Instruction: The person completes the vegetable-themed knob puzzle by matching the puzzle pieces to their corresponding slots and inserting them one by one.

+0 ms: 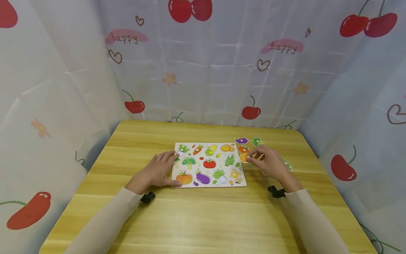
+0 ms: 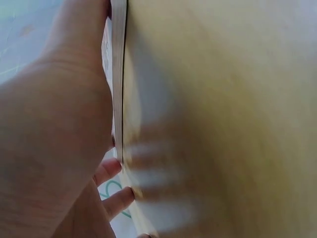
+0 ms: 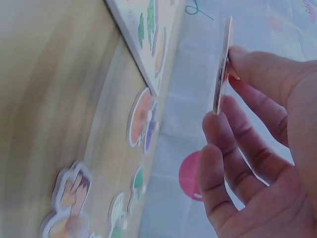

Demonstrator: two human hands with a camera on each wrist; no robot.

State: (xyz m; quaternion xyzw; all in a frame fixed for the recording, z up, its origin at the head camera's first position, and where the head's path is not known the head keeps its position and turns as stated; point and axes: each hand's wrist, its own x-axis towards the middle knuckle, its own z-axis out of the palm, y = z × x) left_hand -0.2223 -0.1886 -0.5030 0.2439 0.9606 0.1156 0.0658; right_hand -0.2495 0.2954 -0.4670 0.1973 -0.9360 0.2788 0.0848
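Note:
A white puzzle board (image 1: 205, 171) printed with vegetables lies flat on the table. My left hand (image 1: 158, 170) rests at its left edge, thumb on the near corner and fingers spread along the side. In the left wrist view, the board's edge runs beside the wrist, with fingertips on the table. My right hand (image 1: 268, 162) pinches an orange puzzle piece (image 1: 244, 157) by its small knob, just right of the board. The right wrist view shows this thin piece (image 3: 223, 67) edge-on, raised above the table, its printed face mostly hidden.
Loose knobbed pieces lie right of the board: an eggplant piece (image 1: 241, 140), a green vegetable piece (image 1: 257, 141), a pumpkin piece (image 1: 243, 149) and another green piece (image 1: 287, 164). A mushroom piece (image 3: 73, 196) shows in the right wrist view. A cherry-print curtain (image 1: 203, 88) surrounds the wooden table (image 1: 196, 222).

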